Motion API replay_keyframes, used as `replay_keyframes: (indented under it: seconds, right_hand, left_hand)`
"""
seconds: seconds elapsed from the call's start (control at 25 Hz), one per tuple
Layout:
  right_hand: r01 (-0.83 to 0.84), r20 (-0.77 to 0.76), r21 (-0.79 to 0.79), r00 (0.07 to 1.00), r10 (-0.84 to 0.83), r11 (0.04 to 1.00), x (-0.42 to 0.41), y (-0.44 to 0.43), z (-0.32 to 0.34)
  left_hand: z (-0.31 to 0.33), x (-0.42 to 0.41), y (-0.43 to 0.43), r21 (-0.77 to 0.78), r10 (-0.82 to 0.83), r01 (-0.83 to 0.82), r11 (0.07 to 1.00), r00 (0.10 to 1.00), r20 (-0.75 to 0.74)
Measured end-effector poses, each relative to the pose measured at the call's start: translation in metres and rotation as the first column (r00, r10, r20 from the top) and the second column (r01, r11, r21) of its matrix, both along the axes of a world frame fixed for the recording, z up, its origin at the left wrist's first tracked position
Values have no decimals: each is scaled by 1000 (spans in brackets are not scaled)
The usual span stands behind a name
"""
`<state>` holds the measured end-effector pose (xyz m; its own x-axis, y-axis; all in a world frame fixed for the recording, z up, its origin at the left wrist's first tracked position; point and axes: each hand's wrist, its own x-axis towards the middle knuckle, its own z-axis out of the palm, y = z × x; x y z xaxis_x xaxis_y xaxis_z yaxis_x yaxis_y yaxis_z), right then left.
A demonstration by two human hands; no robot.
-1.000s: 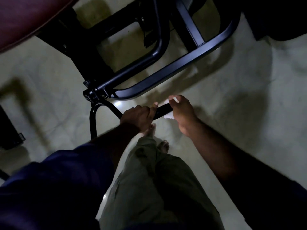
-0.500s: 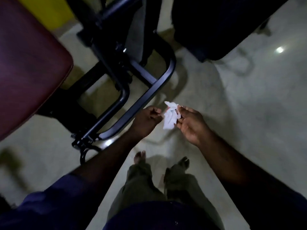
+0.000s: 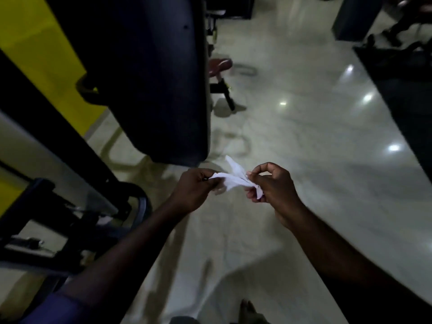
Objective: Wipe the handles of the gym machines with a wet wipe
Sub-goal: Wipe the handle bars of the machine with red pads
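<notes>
Right now I see both hands raised in front of me over the floor [image 3: 315,183], with the wipe [image 3: 233,180] stretched between them. My left hand [image 3: 194,188] pinches the wipe's left end between thumb and curled fingers. My right hand [image 3: 273,185] pinches the right end between thumb and forefinger, the other fingers curled under, and a small tail of the wipe hangs by the palm. The wipe is white and crumpled, with one corner sticking up. It is in the air and touches only my fingers, no part of any machine.

Just beyond the left hand hangs a big dark panel [image 3: 149,78] of a machine, its lower edge near the wipe but apart from it. At lower left a black frame [image 3: 70,218] with a curved tube stands on the floor, blurred. Behind it is a yellow wall [image 3: 35,43].

Further off, past the panel, I make out a maroon seat [image 3: 219,64] on a dark stand. A dark mat [image 3: 409,90] covers the floor at right. The floor is pale, glossy, and shows bright spots of reflected light. At the bottom edge I see a bare foot [image 3: 250,309], and a blue sleeve [image 3: 58,307] on my left arm.
</notes>
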<state>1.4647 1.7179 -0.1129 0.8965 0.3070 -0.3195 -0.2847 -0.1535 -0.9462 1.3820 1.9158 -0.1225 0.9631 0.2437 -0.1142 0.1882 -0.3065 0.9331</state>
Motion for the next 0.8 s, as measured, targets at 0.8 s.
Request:
replay_keyframes:
  seconds: [0.8]
  right_hand:
    - [-197, -21, 50, 980, 198, 979, 405, -32, 10]
  left_hand:
    - [21, 455, -27, -625, -173, 52, 779, 976, -134]
